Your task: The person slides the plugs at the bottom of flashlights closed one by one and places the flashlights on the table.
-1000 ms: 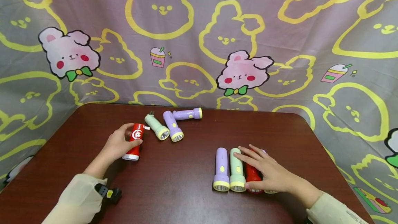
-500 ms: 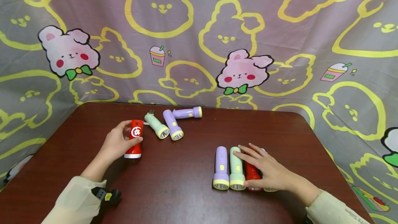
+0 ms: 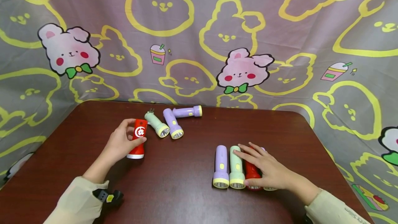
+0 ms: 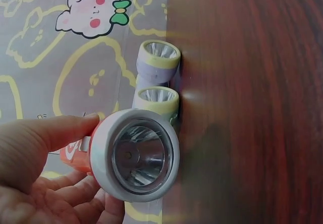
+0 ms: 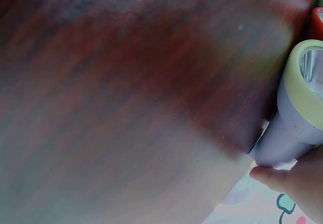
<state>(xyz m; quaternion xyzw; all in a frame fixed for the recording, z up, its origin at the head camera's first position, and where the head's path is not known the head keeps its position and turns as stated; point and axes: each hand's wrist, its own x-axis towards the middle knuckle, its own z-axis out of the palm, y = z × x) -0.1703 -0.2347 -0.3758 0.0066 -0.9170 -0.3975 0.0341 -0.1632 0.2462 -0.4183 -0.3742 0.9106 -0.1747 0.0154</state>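
Observation:
My left hand (image 3: 119,144) grips a red flashlight (image 3: 136,151) with a white rim and a white emblem, thumb on one side and fingers behind. In the left wrist view its lens end (image 4: 108,148) faces the camera. At the right, my right hand (image 3: 270,170) lies spread over a row of flashlights set side by side, lens ends toward me. A purple one (image 3: 221,161) and a light green one (image 3: 237,174) show fully; a red one (image 3: 252,172) is partly covered. Under the palm, mostly hidden, is another purple flashlight (image 5: 282,138), with a finger near its narrow end.
Beyond my left hand lie a light green flashlight (image 3: 158,125) with plug prongs out and two purple ones, one slanted (image 3: 171,122) and one crosswise (image 3: 186,112). The dark wooden table (image 3: 180,196) ends at a patterned curtain (image 3: 186,51).
My left hand has shifted slightly right with the red flashlight, and its small white tab has turned out of clear view. The right hand and the row have stayed in place.

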